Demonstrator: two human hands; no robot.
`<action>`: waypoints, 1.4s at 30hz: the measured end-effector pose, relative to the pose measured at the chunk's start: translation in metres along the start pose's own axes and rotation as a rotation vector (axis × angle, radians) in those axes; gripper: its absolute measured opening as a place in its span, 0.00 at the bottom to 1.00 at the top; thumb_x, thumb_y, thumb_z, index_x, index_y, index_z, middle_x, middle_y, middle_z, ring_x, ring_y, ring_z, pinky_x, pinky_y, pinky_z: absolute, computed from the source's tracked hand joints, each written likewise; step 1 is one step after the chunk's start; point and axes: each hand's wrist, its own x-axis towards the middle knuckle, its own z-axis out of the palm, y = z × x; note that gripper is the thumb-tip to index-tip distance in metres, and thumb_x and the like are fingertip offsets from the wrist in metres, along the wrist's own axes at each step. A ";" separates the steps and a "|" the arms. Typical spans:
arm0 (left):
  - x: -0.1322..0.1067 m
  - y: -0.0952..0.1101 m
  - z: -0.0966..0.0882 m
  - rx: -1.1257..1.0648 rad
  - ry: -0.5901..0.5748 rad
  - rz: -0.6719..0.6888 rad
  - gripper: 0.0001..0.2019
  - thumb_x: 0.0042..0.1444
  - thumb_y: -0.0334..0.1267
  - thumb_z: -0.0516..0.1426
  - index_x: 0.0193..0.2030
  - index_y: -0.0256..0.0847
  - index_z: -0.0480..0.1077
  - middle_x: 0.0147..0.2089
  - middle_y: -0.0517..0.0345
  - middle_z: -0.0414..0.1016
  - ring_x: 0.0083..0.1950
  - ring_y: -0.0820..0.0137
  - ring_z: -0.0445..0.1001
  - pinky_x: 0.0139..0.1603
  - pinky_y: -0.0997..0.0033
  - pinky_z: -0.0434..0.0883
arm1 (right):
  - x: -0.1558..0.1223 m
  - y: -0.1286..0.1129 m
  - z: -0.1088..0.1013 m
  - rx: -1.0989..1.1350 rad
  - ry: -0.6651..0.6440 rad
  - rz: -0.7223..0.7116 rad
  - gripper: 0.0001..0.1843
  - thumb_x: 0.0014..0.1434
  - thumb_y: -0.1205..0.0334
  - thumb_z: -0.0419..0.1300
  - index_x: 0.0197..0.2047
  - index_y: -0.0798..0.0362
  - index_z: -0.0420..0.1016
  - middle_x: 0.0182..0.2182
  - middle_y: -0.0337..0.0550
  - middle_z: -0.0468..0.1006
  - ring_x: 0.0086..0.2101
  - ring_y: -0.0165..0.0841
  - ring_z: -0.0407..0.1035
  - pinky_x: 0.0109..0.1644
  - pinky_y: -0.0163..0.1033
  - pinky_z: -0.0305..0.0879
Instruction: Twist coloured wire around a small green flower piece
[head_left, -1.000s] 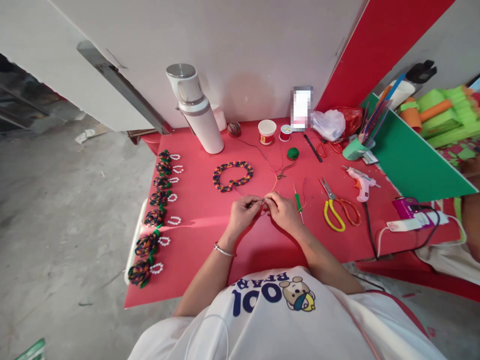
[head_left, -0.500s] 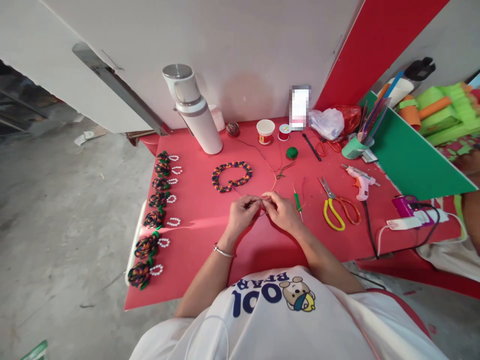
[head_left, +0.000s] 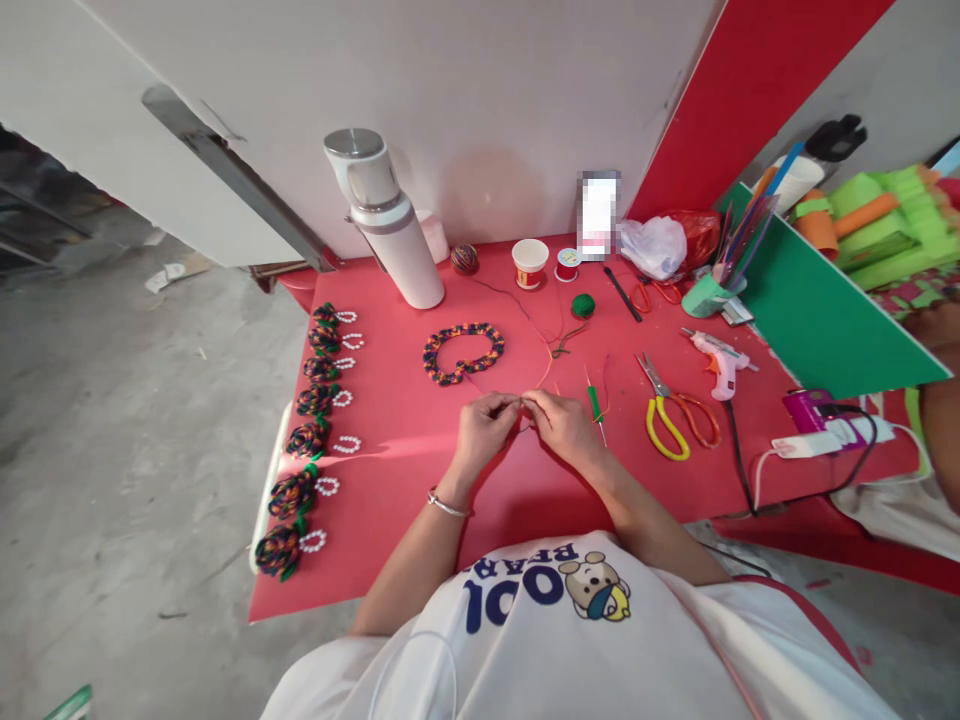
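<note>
Over the red table, my left hand and my right hand meet fingertip to fingertip, both pinching thin yarn. That multicoloured yarn runs back to a small yarn ball. What exactly sits between the fingertips is too small to make out. Just beyond my left hand lies a crocheted strip in orange and dark purple, curled into a ring, with a strand leading from it toward my hands. To the right of my right hand rests a green-handled crochet hook.
Yarn roses with bead loops line the left edge. A white thermos, paper cup, thread spool and green yarn ball stand behind. Scissors, a glue gun and a power strip lie right.
The fingers of my right hand have curled in and lowered slightly at the pinch. My left hand stays almost in place, and the objects on the table have not moved.
</note>
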 end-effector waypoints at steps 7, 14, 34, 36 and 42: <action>-0.001 -0.003 0.001 -0.008 0.024 -0.028 0.09 0.52 0.35 0.60 0.33 0.39 0.83 0.30 0.55 0.82 0.31 0.68 0.76 0.36 0.71 0.71 | -0.001 0.002 0.006 -0.133 -0.005 -0.041 0.13 0.72 0.67 0.51 0.51 0.50 0.77 0.43 0.49 0.87 0.39 0.37 0.81 0.42 0.37 0.67; -0.001 -0.001 0.001 -0.031 0.040 -0.071 0.08 0.52 0.37 0.61 0.31 0.39 0.83 0.27 0.57 0.80 0.27 0.70 0.73 0.31 0.73 0.68 | -0.001 0.001 0.007 -0.167 0.015 -0.058 0.13 0.74 0.64 0.49 0.49 0.51 0.75 0.37 0.48 0.86 0.36 0.37 0.79 0.37 0.37 0.62; 0.000 -0.004 0.003 -0.075 0.028 -0.038 0.07 0.50 0.39 0.61 0.30 0.39 0.80 0.27 0.56 0.79 0.27 0.70 0.73 0.30 0.72 0.69 | 0.000 0.003 0.008 -0.076 0.048 -0.014 0.12 0.75 0.61 0.48 0.50 0.52 0.73 0.29 0.42 0.83 0.30 0.36 0.78 0.34 0.36 0.59; 0.001 -0.005 0.003 -0.071 0.025 -0.027 0.08 0.50 0.39 0.61 0.31 0.39 0.80 0.27 0.56 0.79 0.27 0.70 0.73 0.30 0.72 0.69 | 0.000 0.001 0.007 -0.094 0.046 -0.019 0.13 0.76 0.60 0.49 0.53 0.53 0.73 0.31 0.44 0.85 0.31 0.37 0.79 0.34 0.37 0.60; 0.001 -0.008 0.001 -0.057 0.026 -0.031 0.09 0.50 0.39 0.60 0.33 0.38 0.81 0.26 0.56 0.79 0.26 0.71 0.72 0.29 0.72 0.68 | 0.000 -0.002 0.004 -0.123 0.033 -0.040 0.15 0.75 0.58 0.51 0.57 0.53 0.72 0.38 0.48 0.87 0.36 0.39 0.81 0.36 0.38 0.64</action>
